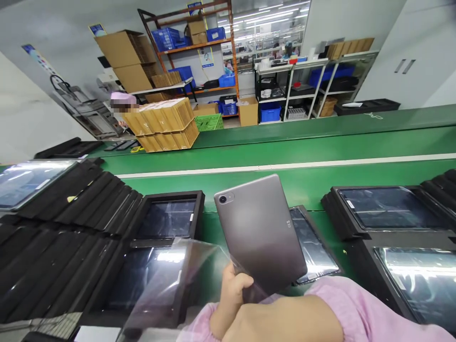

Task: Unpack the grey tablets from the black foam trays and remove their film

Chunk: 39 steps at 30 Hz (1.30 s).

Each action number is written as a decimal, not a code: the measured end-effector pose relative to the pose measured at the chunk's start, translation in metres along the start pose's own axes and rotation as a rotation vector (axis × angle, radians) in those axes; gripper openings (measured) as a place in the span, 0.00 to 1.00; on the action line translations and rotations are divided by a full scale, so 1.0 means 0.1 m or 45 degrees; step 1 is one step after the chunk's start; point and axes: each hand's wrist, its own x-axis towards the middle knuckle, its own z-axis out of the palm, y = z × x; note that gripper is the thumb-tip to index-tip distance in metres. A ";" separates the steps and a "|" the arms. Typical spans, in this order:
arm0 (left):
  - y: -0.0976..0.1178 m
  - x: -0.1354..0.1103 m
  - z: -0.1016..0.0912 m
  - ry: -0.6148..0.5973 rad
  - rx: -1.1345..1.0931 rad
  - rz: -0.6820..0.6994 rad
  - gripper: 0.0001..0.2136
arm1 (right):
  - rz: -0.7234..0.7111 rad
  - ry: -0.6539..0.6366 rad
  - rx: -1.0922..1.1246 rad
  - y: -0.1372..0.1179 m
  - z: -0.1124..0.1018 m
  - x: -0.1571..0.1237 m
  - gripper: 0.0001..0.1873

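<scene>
A grey tablet is raised over the green desk, its back turned up toward the head camera and its body tilted, with the round camera lens in the upper left corner and a small logo near the right edge. The left hand is at the tablet's lower left edge: its grip is closed there, thumb bent over the back, so nearly all of the tablet extends up and to the right of the grip. The right hand comes in across the lower end of the tablet from a pink sleeve; its fingers are hidden, so I cannot tell how far open its grip is or what it holds.

A sheet of clear plastic film spreads leftward from the left hand, over part of a tray; whether that grip pinches it too, I cannot tell. Just right of the raised tablet, and partly behind it, a second tablet lies screen up on the desk at an angle. Black foam trays holding tablets, screens up, stand on both sides: an upper left tray and a lower left tray beside stacked trays, and two more trays at the right.
</scene>
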 end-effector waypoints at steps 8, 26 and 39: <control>0.05 0.03 -0.02 0.163 -0.094 -0.015 0.14 | 0.777 1.191 0.142 0.03 -0.69 -0.49 0.14; -0.69 0.35 0.00 0.072 1.087 0.292 0.25 | 1.205 0.705 0.339 1.13 -0.25 -0.75 0.35; -0.82 0.93 -0.82 0.607 1.348 -0.126 0.19 | 1.996 0.625 -0.527 1.40 -1.10 -1.75 0.25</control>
